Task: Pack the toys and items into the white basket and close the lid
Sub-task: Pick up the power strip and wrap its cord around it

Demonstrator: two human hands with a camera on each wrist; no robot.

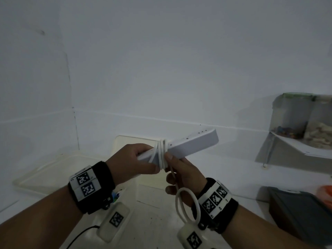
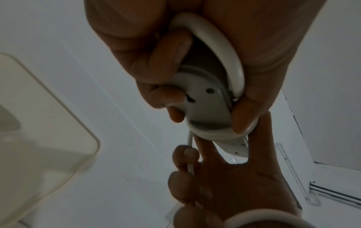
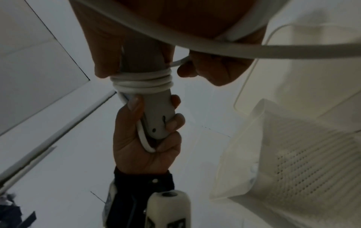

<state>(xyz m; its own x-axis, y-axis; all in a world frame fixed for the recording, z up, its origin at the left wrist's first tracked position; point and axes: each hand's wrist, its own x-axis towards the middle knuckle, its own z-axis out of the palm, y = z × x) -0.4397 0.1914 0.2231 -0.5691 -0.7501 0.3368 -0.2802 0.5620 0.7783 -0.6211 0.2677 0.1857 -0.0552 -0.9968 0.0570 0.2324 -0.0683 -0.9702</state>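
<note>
A long white power strip [image 1: 190, 144] is held in the air over the white floor. My left hand [image 1: 143, 159] grips its near end, fingers curled round the body [image 3: 158, 111]. Its white cord [image 1: 162, 153] is wound round the strip in several tight turns [image 3: 142, 83]. My right hand [image 1: 168, 164] pinches the cord just below those turns, and a loose loop [image 1: 186, 205] hangs past my right wrist. The cream-white basket [image 3: 302, 162], with perforated walls, stands close beside the hands. Its lid [image 1: 50, 171] lies open to the left.
A low shelf at the right carries clear containers [image 1: 291, 115] with small things inside. A dark grey object [image 1: 296, 212] and something orange [image 1: 325, 193] sit at the lower right. White walls meet in a corner behind the basket.
</note>
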